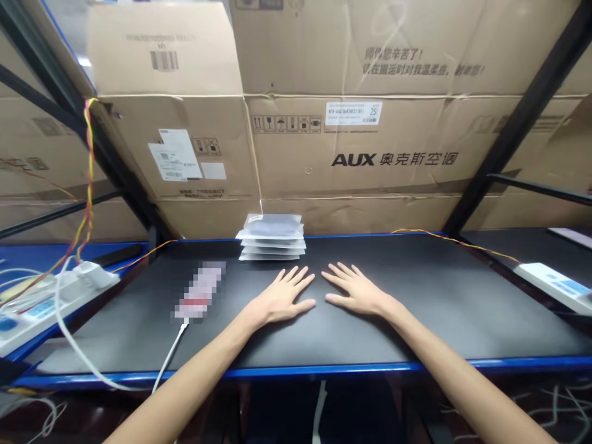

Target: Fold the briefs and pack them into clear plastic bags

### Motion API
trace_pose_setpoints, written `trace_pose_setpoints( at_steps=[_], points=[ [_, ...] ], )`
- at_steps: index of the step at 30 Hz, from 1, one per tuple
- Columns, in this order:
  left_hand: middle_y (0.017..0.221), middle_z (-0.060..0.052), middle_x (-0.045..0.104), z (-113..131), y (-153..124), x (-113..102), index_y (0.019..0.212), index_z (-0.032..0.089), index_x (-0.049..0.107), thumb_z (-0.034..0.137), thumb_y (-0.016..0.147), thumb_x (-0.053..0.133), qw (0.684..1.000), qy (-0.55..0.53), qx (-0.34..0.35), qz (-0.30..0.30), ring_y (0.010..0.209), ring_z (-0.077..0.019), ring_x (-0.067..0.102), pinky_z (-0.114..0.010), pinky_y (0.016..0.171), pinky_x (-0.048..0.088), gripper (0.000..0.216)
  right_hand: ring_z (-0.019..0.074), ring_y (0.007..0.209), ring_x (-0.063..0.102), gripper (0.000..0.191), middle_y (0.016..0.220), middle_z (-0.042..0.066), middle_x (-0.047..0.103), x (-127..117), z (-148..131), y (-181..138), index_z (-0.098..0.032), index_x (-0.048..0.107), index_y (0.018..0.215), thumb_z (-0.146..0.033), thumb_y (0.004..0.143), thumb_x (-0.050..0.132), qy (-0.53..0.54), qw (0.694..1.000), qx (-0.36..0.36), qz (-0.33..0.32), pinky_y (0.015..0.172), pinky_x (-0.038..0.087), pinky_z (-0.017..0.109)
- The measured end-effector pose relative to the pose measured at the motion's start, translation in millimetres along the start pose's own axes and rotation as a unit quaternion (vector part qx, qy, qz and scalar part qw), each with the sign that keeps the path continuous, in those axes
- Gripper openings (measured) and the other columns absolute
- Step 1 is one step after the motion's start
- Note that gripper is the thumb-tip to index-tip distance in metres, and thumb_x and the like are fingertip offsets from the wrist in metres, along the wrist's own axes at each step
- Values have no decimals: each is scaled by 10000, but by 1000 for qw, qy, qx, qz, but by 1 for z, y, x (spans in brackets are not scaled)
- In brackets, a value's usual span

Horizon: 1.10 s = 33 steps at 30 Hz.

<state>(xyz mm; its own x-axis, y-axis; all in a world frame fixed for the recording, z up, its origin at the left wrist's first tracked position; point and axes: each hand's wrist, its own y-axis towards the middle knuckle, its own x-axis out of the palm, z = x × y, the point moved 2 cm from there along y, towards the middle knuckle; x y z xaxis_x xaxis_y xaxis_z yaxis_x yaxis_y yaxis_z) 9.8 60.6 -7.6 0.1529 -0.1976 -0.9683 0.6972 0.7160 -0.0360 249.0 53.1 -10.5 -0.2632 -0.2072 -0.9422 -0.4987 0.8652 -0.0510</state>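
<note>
Left hand [283,295] and right hand [355,290] lie flat on the mat [416,296], spread, empty; the bags [272,237] beyond look light, limp, slick; best pinched at an edge.

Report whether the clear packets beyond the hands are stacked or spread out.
Stacked: the clear packets lie one on another in a single pile on the black mat, beyond the left hand, untouched.
</note>
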Motion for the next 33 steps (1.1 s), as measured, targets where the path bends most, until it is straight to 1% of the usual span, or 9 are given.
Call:
trace_pose_setpoints(
  at_steps=[9, 22, 33],
  points=[
    [1624, -66, 113, -1, 0, 0, 1550, 311, 176, 712, 923, 311, 1000, -1, 2, 1, 1497, -313, 79, -539, 1197, 93, 757, 301, 1489, 73, 785, 1616, 43, 165, -1, -1, 0, -330, 285, 1522, -767, 873, 352, 7, 1000, 3, 0, 1189, 34, 539],
    [1626, -55, 93, 0, 1, 1, 1552, 306, 169, 710, 925, 299, 1000, 0, -4, -5, 1498, -312, 71, -538, 1199, 86, 757, 299, 1489, 79, 794, 1615, 56, 165, -1, -1, -2, -316, 289, 1522, -771, 874, 343, 4, 1000, 3, -2, 1191, 39, 536],
    [1625, -66, 100, -1, 1, 0, 1551, 309, 177, 725, 917, 300, 1000, -7, -6, -5, 1499, -310, 68, -538, 1198, 86, 768, 298, 1490, 72, 795, 1615, 58, 158, -1, -1, -1, -326, 285, 1521, -777, 870, 344, 8, 1000, 1, 2, 1187, 38, 540]
  ],
)
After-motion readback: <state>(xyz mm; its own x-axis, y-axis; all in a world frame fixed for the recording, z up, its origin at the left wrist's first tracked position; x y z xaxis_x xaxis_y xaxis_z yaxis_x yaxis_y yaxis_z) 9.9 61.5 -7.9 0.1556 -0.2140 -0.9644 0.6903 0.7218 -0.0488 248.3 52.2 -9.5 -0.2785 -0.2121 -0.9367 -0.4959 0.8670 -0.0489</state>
